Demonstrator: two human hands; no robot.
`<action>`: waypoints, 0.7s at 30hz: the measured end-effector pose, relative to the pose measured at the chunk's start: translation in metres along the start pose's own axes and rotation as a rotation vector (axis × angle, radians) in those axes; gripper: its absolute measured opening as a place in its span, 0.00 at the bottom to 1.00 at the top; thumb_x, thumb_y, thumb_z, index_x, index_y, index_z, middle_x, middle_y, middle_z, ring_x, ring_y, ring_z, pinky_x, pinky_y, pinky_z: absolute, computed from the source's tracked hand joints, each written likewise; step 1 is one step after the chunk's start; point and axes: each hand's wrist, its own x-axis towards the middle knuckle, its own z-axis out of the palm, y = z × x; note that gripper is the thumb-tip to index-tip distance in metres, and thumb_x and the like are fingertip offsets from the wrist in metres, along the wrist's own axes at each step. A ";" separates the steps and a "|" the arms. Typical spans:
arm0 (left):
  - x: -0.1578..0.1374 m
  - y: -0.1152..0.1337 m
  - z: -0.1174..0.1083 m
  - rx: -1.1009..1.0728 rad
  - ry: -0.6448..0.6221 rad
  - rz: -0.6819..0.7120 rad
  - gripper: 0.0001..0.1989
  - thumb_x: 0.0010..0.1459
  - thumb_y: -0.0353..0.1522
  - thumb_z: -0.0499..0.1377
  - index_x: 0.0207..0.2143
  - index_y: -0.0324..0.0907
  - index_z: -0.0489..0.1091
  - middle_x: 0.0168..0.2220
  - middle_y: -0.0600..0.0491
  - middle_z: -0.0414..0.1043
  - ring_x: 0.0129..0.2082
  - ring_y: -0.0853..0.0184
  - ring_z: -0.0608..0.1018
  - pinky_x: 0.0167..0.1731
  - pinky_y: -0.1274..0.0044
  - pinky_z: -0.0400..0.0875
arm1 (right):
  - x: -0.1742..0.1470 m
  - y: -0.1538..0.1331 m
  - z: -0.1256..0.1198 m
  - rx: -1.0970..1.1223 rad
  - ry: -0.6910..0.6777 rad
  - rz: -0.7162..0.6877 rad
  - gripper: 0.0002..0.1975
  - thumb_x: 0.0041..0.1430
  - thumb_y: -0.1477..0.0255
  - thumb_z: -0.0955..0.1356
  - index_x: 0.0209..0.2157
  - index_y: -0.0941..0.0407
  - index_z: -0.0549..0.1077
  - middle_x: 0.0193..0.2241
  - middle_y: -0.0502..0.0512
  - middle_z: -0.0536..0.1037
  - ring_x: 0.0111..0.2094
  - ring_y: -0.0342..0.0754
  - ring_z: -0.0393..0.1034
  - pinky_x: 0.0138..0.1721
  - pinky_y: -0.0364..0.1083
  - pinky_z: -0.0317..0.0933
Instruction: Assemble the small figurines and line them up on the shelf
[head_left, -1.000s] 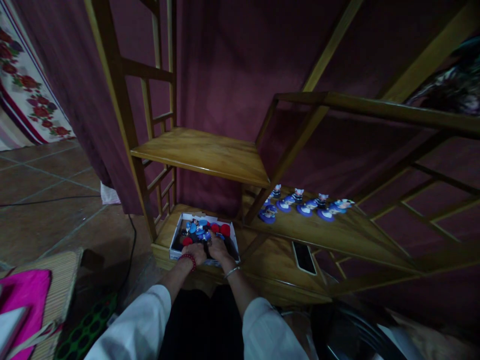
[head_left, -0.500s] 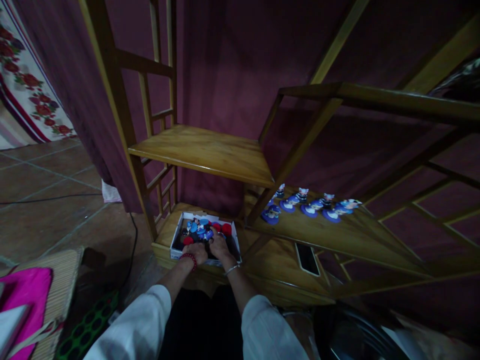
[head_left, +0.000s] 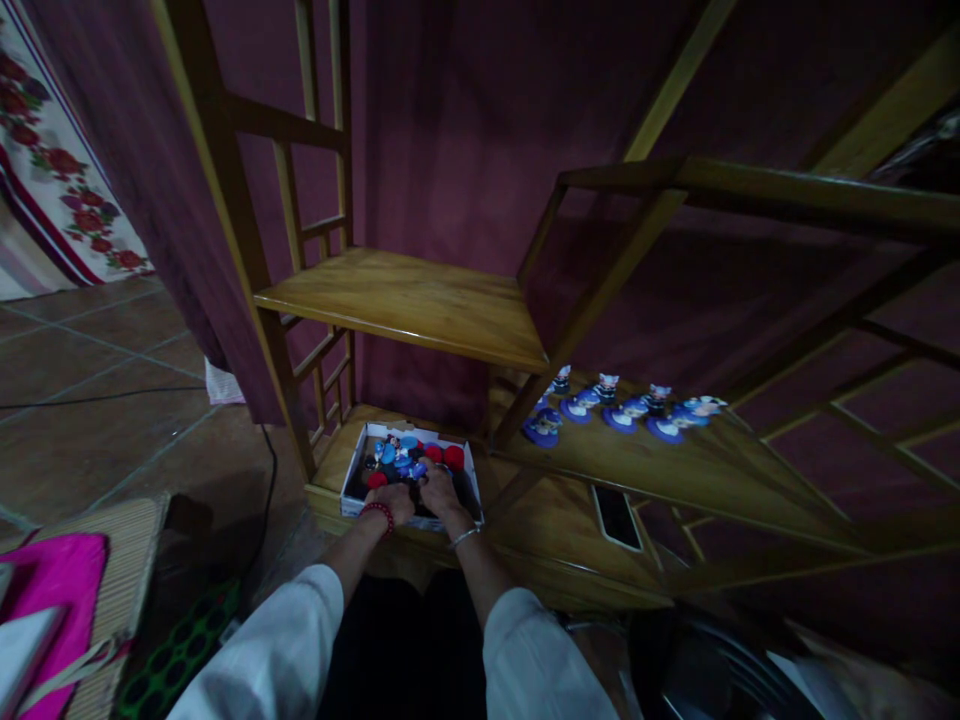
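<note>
Your left hand [head_left: 395,500] is over the near side of the white box [head_left: 473,485], back up and fingers curled; you hide its fingertips, so I cannot tell whether it grips anything. Your right hand [head_left: 441,492] reaches into the box beside it, fingers bent down by the blue figurines [head_left: 405,468]; whether they close on one, I cannot tell. Those figurines lie jumbled inside the box, with red round pieces [head_left: 454,458] near its far right corner. Above the box you have a bare wooden shelf board [head_left: 405,305]. To the box's right, a phone [head_left: 619,518] lies flat, and standing figurines [head_left: 626,412] line a raised shelf. Well left of the box is a pink cloth [head_left: 75,575].
</note>
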 end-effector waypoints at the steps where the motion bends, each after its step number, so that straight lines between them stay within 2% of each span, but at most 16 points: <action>1: 0.000 0.000 -0.001 -0.003 -0.001 -0.002 0.17 0.51 0.30 0.45 0.42 0.39 0.66 0.44 0.44 0.68 0.44 0.58 0.70 0.41 0.70 0.64 | 0.000 0.000 -0.001 -0.002 -0.001 -0.002 0.22 0.50 0.80 0.59 0.49 0.55 0.61 0.40 0.57 0.72 0.43 0.44 0.65 0.42 0.40 0.55; 11: 0.005 0.000 -0.001 -0.043 -0.021 -0.048 0.17 0.51 0.31 0.46 0.43 0.40 0.65 0.46 0.45 0.67 0.45 0.58 0.69 0.41 0.69 0.64 | -0.001 0.000 -0.006 0.024 0.085 0.005 0.15 0.50 0.80 0.59 0.40 0.55 0.67 0.41 0.54 0.71 0.42 0.43 0.65 0.42 0.39 0.55; 21: 0.012 -0.002 -0.001 -0.107 -0.010 -0.098 0.18 0.52 0.32 0.45 0.44 0.39 0.64 0.47 0.44 0.66 0.46 0.59 0.68 0.42 0.71 0.63 | 0.000 0.002 -0.005 -0.007 0.067 0.027 0.14 0.52 0.78 0.59 0.42 0.56 0.66 0.39 0.55 0.73 0.41 0.45 0.66 0.41 0.40 0.56</action>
